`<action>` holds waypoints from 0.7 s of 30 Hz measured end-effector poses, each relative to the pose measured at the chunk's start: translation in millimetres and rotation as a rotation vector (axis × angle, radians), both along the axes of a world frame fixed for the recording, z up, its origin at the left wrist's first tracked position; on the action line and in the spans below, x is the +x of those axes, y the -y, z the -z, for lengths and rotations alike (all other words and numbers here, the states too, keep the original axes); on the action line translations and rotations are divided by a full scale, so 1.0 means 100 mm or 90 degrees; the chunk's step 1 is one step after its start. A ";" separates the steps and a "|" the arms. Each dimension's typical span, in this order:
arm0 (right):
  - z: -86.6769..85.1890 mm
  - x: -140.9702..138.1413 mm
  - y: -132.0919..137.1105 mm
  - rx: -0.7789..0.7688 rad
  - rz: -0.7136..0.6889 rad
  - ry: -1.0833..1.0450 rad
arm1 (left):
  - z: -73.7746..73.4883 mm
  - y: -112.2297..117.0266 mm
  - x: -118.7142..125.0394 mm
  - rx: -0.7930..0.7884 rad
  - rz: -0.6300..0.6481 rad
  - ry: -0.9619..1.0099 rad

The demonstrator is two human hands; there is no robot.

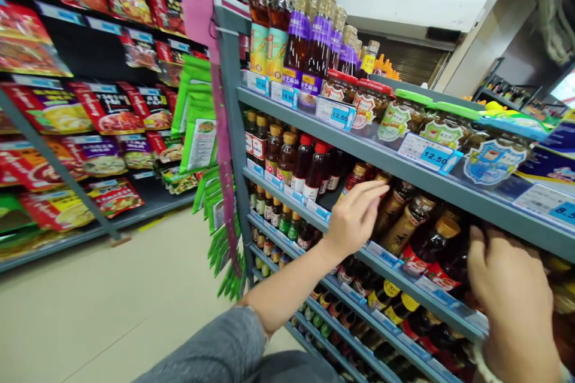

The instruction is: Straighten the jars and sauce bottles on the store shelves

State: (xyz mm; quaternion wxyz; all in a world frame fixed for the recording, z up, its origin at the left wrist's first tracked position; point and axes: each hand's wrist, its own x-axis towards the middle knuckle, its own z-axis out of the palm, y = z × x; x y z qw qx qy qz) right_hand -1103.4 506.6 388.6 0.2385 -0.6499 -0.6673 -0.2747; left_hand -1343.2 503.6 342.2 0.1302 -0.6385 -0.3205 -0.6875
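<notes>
My left hand (357, 212) is at the second shelf, its fingers stretched out toward the bottle tops. It lies beside a red-capped sauce bottle (353, 179) and the gold-labelled bottles (402, 230), with nothing visible in it. Farther right, my right hand (512, 287) reaches in under the upper shelf board. Its thumb stands apart, but the other fingertips are lost in shadow, so a grip there cannot be made out. Between the hands stand dark bottles with red labels (420, 257), one with a tan cap (448, 227).
Above, the top shelf (359, 131) carries tall oil bottles (299, 30) and lidded jars (398, 116) behind price tags. Green packets (200, 140) and a purple strip (224, 179) hang at the rack's end. Across the tiled floor (135, 299) stands a rack of seasoning packets (108, 108).
</notes>
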 end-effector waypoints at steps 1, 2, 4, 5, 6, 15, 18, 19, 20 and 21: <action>0.05 -0.08 0.10 0.031 -0.004 -0.010 | 0.07 0.00 -0.07 -0.014 -0.001 0.054; 0.09 -0.18 0.17 0.066 -0.026 -0.019 | 0.14 -0.01 -0.11 -0.043 -0.007 0.103; 0.15 -0.38 0.20 0.137 -0.096 -0.041 | 0.30 -0.06 -0.12 -0.118 -0.022 0.159; 0.17 -0.47 0.17 0.157 -0.113 -0.051 | 0.37 -0.09 -0.09 -0.154 -0.031 0.163; 0.19 -0.54 0.11 0.170 -0.121 -0.060 | 0.45 -0.12 -0.05 -0.185 -0.048 0.154; 0.09 -0.71 -0.26 0.041 0.004 -0.105 | 0.72 -0.27 0.21 -0.277 -0.236 0.026; -0.04 -0.75 -0.21 -0.035 0.081 -0.115 | 0.73 -0.30 0.24 -0.321 -0.304 0.031; -0.08 -0.76 -0.18 -0.051 0.100 -0.112 | 0.73 -0.31 0.25 -0.335 -0.322 0.032; -0.11 -0.78 -0.15 -0.059 0.114 -0.107 | 0.73 -0.32 0.27 -0.343 -0.334 0.028; -0.13 -0.79 -0.12 -0.062 0.122 -0.101 | 0.73 -0.32 0.28 -0.346 -0.341 0.022</action>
